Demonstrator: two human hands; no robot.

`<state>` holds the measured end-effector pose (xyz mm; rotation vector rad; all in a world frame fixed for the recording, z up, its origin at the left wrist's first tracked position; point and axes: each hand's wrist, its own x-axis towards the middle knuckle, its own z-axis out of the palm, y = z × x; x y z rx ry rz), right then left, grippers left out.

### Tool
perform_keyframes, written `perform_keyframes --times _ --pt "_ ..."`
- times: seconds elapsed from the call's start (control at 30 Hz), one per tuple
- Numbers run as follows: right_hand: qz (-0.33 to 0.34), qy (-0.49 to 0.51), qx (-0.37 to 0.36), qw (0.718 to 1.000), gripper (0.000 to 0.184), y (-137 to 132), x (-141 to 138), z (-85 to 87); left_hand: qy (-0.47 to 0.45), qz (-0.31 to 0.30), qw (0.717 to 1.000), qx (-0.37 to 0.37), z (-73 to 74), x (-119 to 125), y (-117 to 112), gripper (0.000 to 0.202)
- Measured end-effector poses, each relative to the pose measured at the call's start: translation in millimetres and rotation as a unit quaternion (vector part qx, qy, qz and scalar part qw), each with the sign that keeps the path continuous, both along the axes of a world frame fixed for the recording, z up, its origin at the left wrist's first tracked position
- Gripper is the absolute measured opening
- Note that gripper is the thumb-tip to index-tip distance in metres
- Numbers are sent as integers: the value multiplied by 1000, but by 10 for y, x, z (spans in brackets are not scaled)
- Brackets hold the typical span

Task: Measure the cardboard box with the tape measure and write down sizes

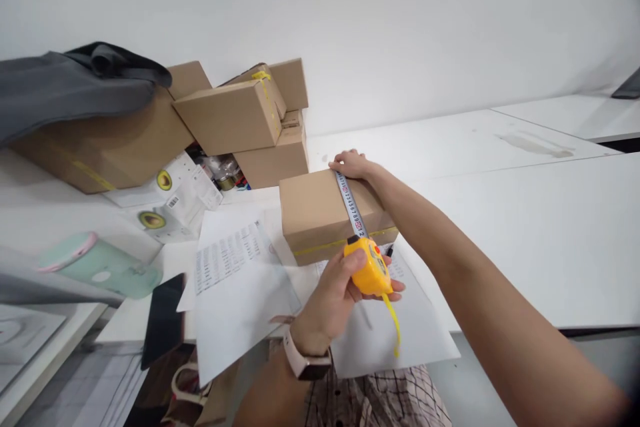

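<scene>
My left hand (333,290), wearing a watch with a pale strap, is closed around a yellow tape measure (369,265) with a yellow wrist cord. From its case the metal blade (351,205) runs out across the top of a closed brown cardboard box (313,207). My right hand (351,164) is at the box's far top edge, its fingers curled at the blade's end; the very tip is hidden. Yellow tape lines the box's near side. Printed paper sheets (240,307) lie beside and under the box, and a dark pen (389,251) shows behind the tape measure.
More cardboard boxes (227,117) are stacked at the back left, a dark grey cloth (75,90) draped over one. White cartons with avocado pictures (170,213), a mint-green tumbler (100,265) and a black phone-like slab (164,317) are at left. The white table (525,233) stretches right.
</scene>
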<state>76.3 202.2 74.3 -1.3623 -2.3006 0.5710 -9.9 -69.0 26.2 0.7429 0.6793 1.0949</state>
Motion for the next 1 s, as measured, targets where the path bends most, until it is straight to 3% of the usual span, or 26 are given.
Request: perform_keyframes --times 0.17,0.3,0.43,0.53,0.6,0.7,0.77,0.83,0.9,1.0 --pt "19 118 -109 987 34 -343 220 -78 -15 23 999 -18 -99 153 -122 60" --pt "17 222 -133 966 42 -645 344 -171 -16 37 999 -26 -98 242 -137 61" --pt "32 230 -135 963 40 -547 231 -128 -4 43 998 -34 -42 217 -101 61" --pt "39 233 -82 968 44 -300 233 -18 35 58 998 -7 -35 85 -225 58" --pt "14 285 -12 958 52 -192 407 9 89 115 989 37 -80 -56 -385 62" --pt "-93 320 58 941 66 -235 850 -117 204 281 933 91 -229 -280 -595 73" --pt "-145 279 43 948 73 -393 1118 -291 255 362 892 88 -356 -404 -635 72" --pt "-141 236 -4 961 78 -611 1264 -462 260 378 886 67 -466 -505 -581 67" --pt "-113 208 -36 971 77 -830 1280 -558 247 353 901 53 -516 -599 -466 64" --pt "-82 189 -23 978 68 -1034 1184 -481 230 340 910 68 -409 -748 -253 61"
